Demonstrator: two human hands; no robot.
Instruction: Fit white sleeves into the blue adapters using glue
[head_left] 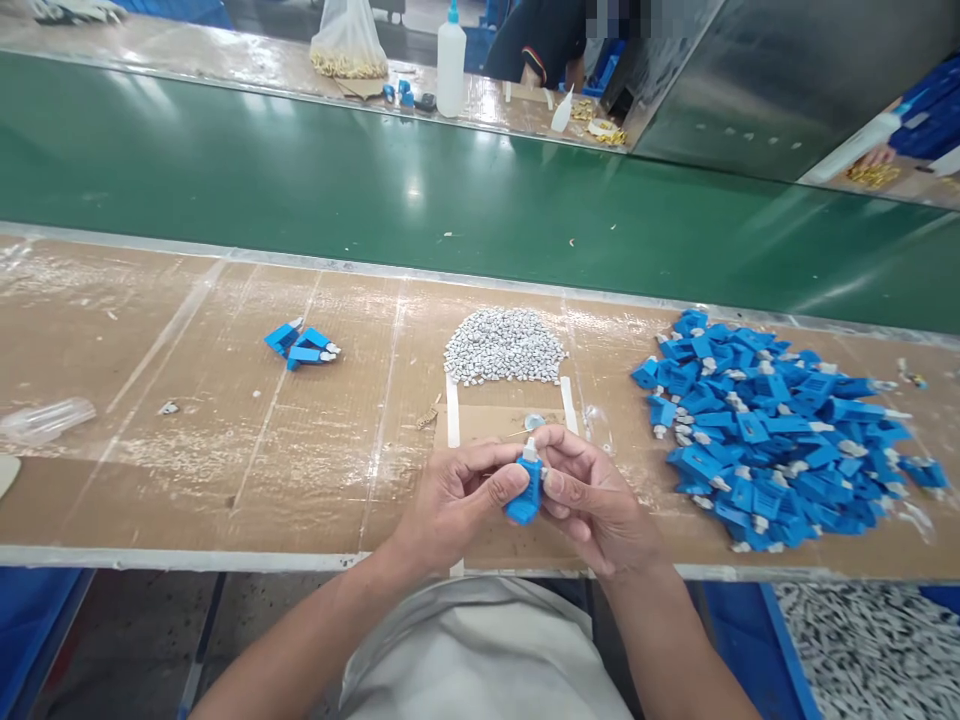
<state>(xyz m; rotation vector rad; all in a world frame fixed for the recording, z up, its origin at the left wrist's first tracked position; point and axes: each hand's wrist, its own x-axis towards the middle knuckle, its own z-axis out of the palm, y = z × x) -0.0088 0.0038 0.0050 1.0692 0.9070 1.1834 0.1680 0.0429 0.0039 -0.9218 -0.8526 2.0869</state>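
Close to the table's front edge, a small blue plastic part [527, 496] with a white tip is held between both hands. My left hand [466, 492] pinches its left side, thumb on its face. My right hand [589, 490] closes on its right side; a small pale bit shows by the right thumb, too small to name. Just beyond lies a heap of small grey-white pieces [506, 345]. To the right spreads a large pile of similar blue parts with white tips [772, 430]. Several more blue parts [304, 345] lie together on the left.
A cardboard-covered table [187, 400] carries everything. Behind it runs a green conveyor belt [300, 180]. A clear plastic piece [49, 420] lies far left. On the far bench stand a white bottle [451, 65] and a bag of brass-coloured parts [349, 45], near a person [544, 45].
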